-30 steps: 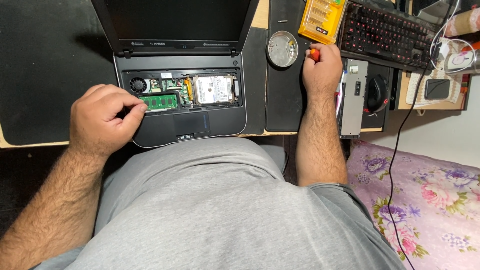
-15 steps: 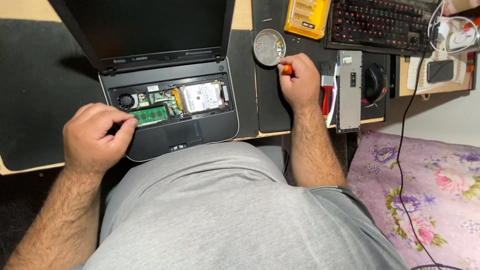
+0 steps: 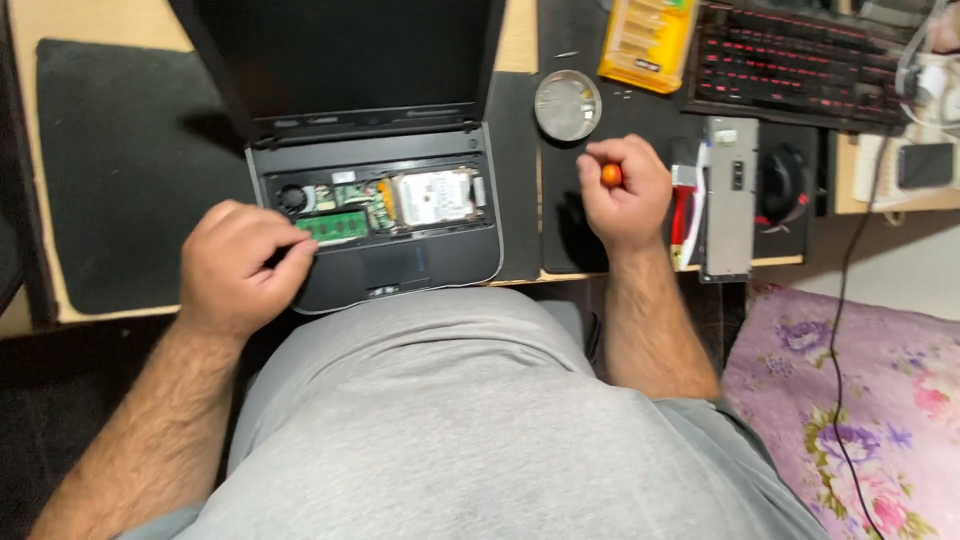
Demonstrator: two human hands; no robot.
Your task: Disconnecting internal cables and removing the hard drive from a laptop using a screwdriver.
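A black laptop [image 3: 400,262] lies open on the desk with its keyboard panel removed, showing a green memory board [image 3: 335,227], a silver hard drive [image 3: 432,196] and a small fan [image 3: 291,197]. My left hand [image 3: 240,268] is curled into a loose fist on the laptop's left front corner, fingertips beside the memory board. My right hand [image 3: 622,190] is closed around an orange-tipped screwdriver [image 3: 610,175], only its handle end showing, over a black mat [image 3: 590,130] to the laptop's right.
A round glass dish [image 3: 567,104] sits behind my right hand. A yellow tool case [image 3: 648,42], a red-lit keyboard [image 3: 800,65], a grey metal panel [image 3: 729,195], a black mouse [image 3: 785,185] and a phone [image 3: 925,165] lie right. A black pad [image 3: 130,170] lies left.
My right hand has drawn back from beside the glass dish toward the desk's front edge with the screwdriver. The view has shifted; my left hand stays on the laptop.
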